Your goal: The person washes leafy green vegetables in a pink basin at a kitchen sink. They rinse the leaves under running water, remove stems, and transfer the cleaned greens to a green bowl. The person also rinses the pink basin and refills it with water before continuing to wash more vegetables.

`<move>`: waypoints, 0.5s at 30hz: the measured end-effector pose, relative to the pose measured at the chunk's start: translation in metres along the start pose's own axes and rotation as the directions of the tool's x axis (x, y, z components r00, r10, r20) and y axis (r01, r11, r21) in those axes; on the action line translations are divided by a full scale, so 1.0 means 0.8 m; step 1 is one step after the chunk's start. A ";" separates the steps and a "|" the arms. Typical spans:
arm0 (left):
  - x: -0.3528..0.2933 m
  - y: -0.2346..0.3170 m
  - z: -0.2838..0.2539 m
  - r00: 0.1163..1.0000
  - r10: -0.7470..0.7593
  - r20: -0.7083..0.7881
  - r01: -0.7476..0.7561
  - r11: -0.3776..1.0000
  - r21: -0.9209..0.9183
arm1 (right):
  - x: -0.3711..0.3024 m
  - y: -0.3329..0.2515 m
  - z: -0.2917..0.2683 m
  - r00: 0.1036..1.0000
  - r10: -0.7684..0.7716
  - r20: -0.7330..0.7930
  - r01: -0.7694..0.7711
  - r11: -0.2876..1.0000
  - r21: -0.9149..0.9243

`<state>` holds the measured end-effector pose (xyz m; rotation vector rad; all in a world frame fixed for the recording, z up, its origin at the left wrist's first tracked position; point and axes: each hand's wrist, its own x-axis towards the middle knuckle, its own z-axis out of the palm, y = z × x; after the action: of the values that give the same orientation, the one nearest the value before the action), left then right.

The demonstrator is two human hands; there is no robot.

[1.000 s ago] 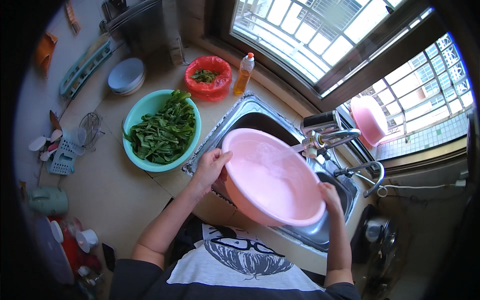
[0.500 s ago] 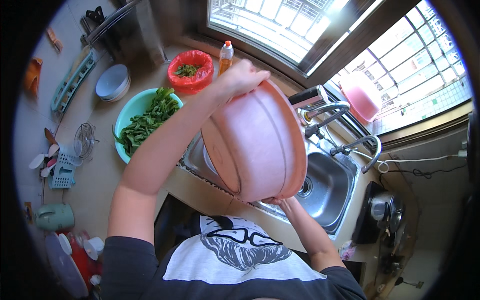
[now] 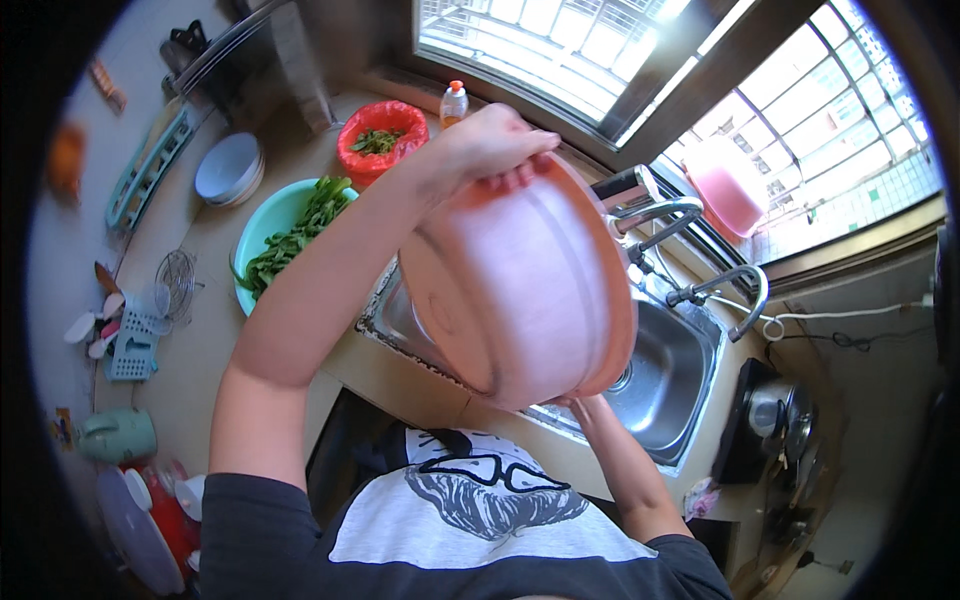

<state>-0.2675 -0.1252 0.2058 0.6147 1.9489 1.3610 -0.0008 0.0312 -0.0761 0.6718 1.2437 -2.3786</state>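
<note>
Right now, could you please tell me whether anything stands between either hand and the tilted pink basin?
Nothing visible does: the left hand grips the tilted pink basin directly at its upper rim; the right hand, partly hidden, meets its lower edge.

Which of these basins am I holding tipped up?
The pink basin between your left hand and right hand, underside showing. The other pink basin is by the window; the green basin, holding leafy vegetables, sits on the counter.

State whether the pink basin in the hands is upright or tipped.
Tipped. The pink basin shows its outer wall and underside, with the left hand at its raised rim and the right hand below.
</note>
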 end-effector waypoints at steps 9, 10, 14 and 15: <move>-0.074 -0.204 -0.026 0.988 -0.139 -0.068 0.114 0.952 -0.285 | -0.033 -0.041 -0.027 0.471 -0.726 -0.502 0.225 0.649 -0.727; -0.066 -0.237 -0.019 0.981 -0.164 -0.100 0.135 0.958 -0.252 | -0.029 -0.037 -0.028 0.370 -0.823 -0.430 0.202 0.523 -0.828; -0.037 -0.348 0.006 0.939 -0.280 -0.202 0.266 0.960 -0.093 | -0.014 -0.011 -0.028 0.218 -0.871 -0.440 0.095 0.468 -0.879; -0.033 -0.368 0.011 0.914 -0.325 -0.242 0.317 0.946 -0.070 | -0.015 -0.005 -0.029 0.267 -0.827 -0.495 0.027 0.520 -0.854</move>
<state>-0.2442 -0.2395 -0.0658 0.0979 2.1108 1.3013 0.0123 0.0539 -0.0780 1.5346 3.0646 -1.3498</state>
